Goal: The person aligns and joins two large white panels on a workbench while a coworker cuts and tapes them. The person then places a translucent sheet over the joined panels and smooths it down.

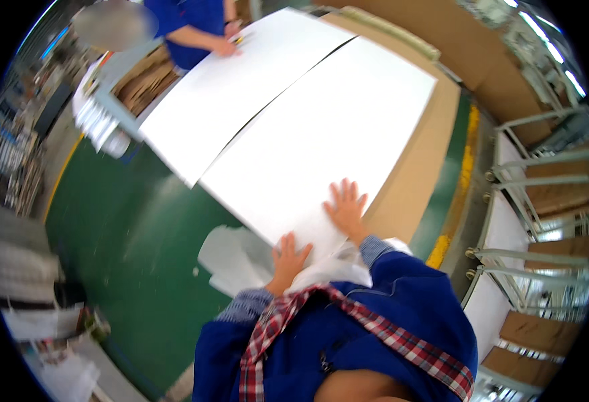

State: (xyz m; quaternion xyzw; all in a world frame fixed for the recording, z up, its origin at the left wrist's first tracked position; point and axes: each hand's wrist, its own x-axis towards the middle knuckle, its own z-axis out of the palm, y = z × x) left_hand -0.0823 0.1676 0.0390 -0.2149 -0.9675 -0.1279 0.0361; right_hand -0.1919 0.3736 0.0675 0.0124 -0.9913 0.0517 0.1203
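Two large white panels lie side by side with a dark narrow gap between them. On the nearer white panel (pixel 328 127), my right hand (pixel 346 209) rests flat with fingers spread. At that panel's near edge my left hand (pixel 289 260) lies with its fingers stretched out on the surface. Neither hand holds anything. Crumpled translucent white sheeting (pixel 235 258) hangs by the near edge, beside my left hand and in front of my body. Beyond the gap lies the second white panel (pixel 241 90). A brown cardboard sheet (pixel 411 181) shows underneath on the right.
At the far side a co-worker in blue (pixel 190 27) has a hand on the second panel, near a small yellow and dark object. Metal racks (pixel 542 174) with boards stand right. A bin of cardboard pieces (pixel 145 84) is far left. Green floor (pixel 127 234) has yellow lines.
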